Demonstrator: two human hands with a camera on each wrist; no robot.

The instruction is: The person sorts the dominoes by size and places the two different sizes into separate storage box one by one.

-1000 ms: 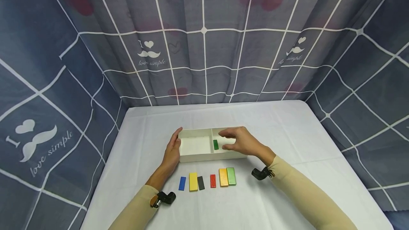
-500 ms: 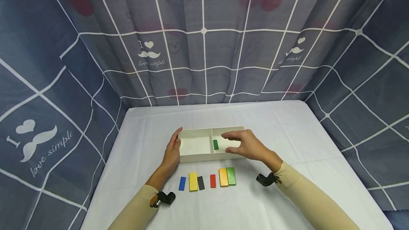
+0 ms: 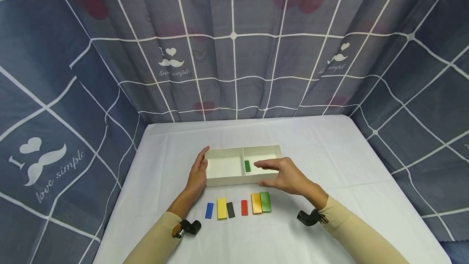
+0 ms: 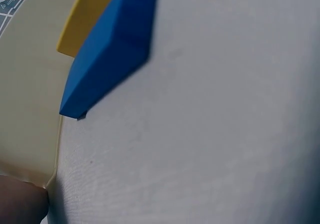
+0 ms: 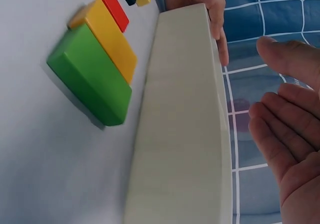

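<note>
1. nearest, beige sleeves (image 3: 359, 223) reach in from either side, with a black wrist camera (image 3: 191, 227) at the left cuff and another at the right.
2. on the white tablecloth (image 3: 311, 146), on the near side of the box, a row of blocks runs from left to right: a blue block (image 3: 209, 210), a yellow block (image 3: 221, 208) with a black block (image 3: 230, 210) just beside it, a red block (image 3: 244, 207), then an orange block (image 3: 256, 203) and a light green block (image 3: 265, 202), these two touching.
3. the right hand (image 3: 287, 177) hovers by the near wall of the right compartment, thumb and fingers spread apart.
4. the left hand (image 3: 196, 177) grips the left end of the cream box (image 3: 227, 181), well apart from the right hand.
5. inside the box's right compartment, a dark green block (image 3: 247, 166) lies just beside the divider (image 3: 243, 160).
6. farthest, a grey-blue curtain (image 3: 216, 56) with white grid lines hangs behind the table.
</note>
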